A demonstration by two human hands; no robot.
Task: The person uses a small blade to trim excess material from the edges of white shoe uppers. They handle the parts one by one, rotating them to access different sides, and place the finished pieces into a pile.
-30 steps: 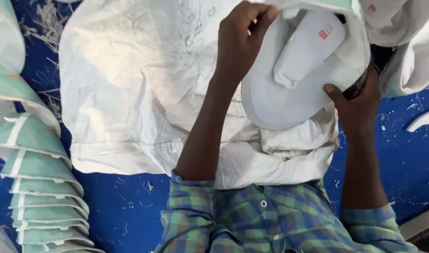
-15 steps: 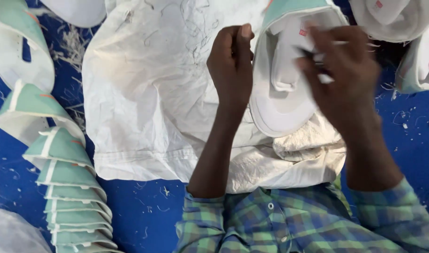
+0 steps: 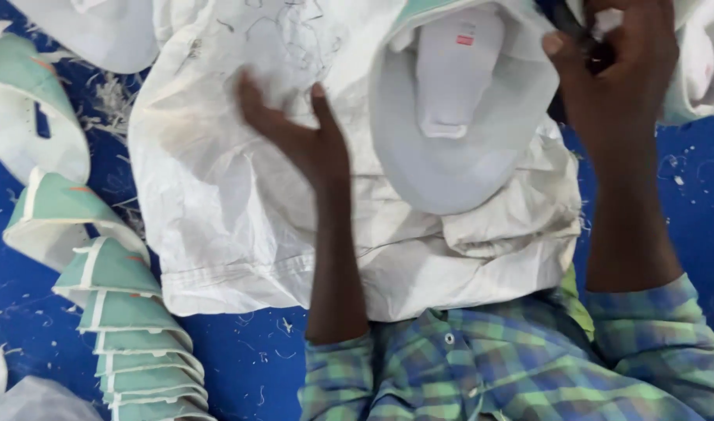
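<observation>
**Left hand lets go of the cap**

A stack (image 3: 131, 343) of green-and-white cap pieces runs down the left edge on the blue floor (image 3: 240, 359). The left hand (image 3: 298, 140), which gripped the cap half a second ago, now lies spread and empty on the white sack (image 3: 216, 203), so the cap is loose on that side. The white cap (image 3: 458, 125) rests upside down on the sack, a small red tag (image 3: 465, 39) on its inner band. The right hand (image 3: 614, 70) curls tight at the cap's edge; what it pinches is unclear.

green cap pieces (image 3: 131, 327) stacked left | blue floor (image 3: 248, 366) | thread scraps (image 3: 107, 101)
</observation>
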